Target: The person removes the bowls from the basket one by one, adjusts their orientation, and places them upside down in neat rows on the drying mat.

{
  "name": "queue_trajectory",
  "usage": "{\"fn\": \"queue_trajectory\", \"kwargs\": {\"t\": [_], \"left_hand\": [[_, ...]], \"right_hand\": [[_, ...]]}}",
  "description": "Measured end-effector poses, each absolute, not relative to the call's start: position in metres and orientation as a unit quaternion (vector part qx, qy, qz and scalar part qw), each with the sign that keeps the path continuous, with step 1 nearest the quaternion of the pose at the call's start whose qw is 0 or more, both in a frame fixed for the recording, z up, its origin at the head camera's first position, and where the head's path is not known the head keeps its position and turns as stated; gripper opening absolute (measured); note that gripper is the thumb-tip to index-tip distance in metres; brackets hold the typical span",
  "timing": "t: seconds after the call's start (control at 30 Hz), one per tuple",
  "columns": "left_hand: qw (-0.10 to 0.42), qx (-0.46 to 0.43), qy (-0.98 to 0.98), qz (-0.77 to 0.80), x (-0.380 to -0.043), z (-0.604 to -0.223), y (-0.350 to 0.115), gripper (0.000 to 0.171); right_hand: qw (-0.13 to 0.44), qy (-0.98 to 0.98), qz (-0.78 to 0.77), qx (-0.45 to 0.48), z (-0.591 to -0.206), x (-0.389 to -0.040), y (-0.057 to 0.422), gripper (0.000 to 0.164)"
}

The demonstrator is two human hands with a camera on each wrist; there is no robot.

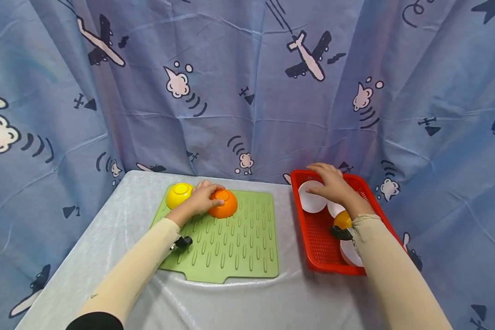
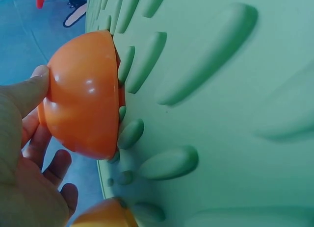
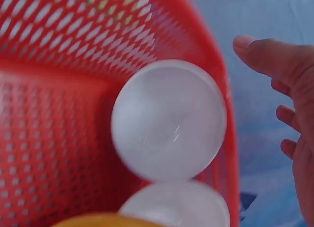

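An orange bowl (image 1: 223, 204) lies upside down on the green drying mat (image 1: 247, 256). My left hand (image 1: 203, 198) holds this bowl by its base, thumb on one side and fingers on the other; the left wrist view shows the orange bowl (image 2: 86, 97) with its rim down against the mat's ridges. Beside it, also upside down, is a yellow bowl (image 1: 179, 195). Over the far part of the red basket (image 1: 321, 266) hovers my right hand (image 1: 332, 185), fingers apart and holding nothing. Below it a white bowl (image 3: 169, 120) stands in the basket, its hollow side showing.
More bowls lie in the basket: a second white bowl (image 3: 179, 207), a yellow-orange bowl (image 1: 343, 220) and a white bowl (image 1: 350, 253) partly hidden by my right arm. A pale cloth covers the table (image 1: 214, 307). Behind it hangs a blue curtain (image 1: 231, 91).
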State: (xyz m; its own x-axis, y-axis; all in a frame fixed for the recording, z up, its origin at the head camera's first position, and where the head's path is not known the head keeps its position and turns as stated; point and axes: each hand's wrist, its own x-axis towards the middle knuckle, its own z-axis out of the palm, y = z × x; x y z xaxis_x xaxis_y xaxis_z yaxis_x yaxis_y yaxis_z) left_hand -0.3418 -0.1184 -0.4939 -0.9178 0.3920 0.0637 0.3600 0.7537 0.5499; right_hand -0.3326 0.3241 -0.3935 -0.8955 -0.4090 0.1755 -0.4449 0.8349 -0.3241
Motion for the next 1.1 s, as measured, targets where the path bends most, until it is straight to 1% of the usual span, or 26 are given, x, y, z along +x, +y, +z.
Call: {"fn": "queue_trajectory", "kwargs": {"t": [0.17, 0.33, 0.57, 0.63, 0.73, 0.93, 1.03, 1.1], "left_hand": [[0.025, 0.197, 0.937, 0.287, -0.343, -0.496, -0.121, 0.053], [0.027, 0.194, 0.937, 0.291, -0.344, -0.495, -0.122, 0.053], [0.027, 0.196, 0.935, 0.293, -0.344, -0.492, -0.122, 0.053], [0.027, 0.194, 0.936, 0.294, -0.344, -0.491, -0.122, 0.053], [0.030, 0.192, 0.936, 0.293, -0.344, -0.490, -0.122, 0.052], [0.032, 0.194, 0.936, 0.291, -0.345, -0.489, -0.122, 0.052], [0.030, 0.200, 0.934, 0.294, -0.345, -0.490, -0.123, 0.053], [0.028, 0.203, 0.933, 0.296, -0.345, -0.491, -0.123, 0.053]], "right_hand": [[0.020, -0.965, 0.142, 0.217, -0.410, -0.337, 0.338, 0.074], [0.005, -0.971, 0.104, 0.215, -0.422, -0.341, 0.346, 0.078], [-0.021, -0.977, 0.099, 0.189, -0.430, -0.342, 0.350, 0.084], [-0.021, -0.977, 0.101, 0.187, -0.432, -0.343, 0.350, 0.087], [-0.019, -0.977, 0.103, 0.184, -0.436, -0.343, 0.350, 0.095], [-0.026, -0.981, 0.085, 0.171, -0.448, -0.345, 0.353, 0.117], [-0.020, -0.983, 0.075, 0.167, -0.455, -0.346, 0.354, 0.125], [-0.015, -0.983, 0.074, 0.167, -0.458, -0.347, 0.354, 0.127]]}}
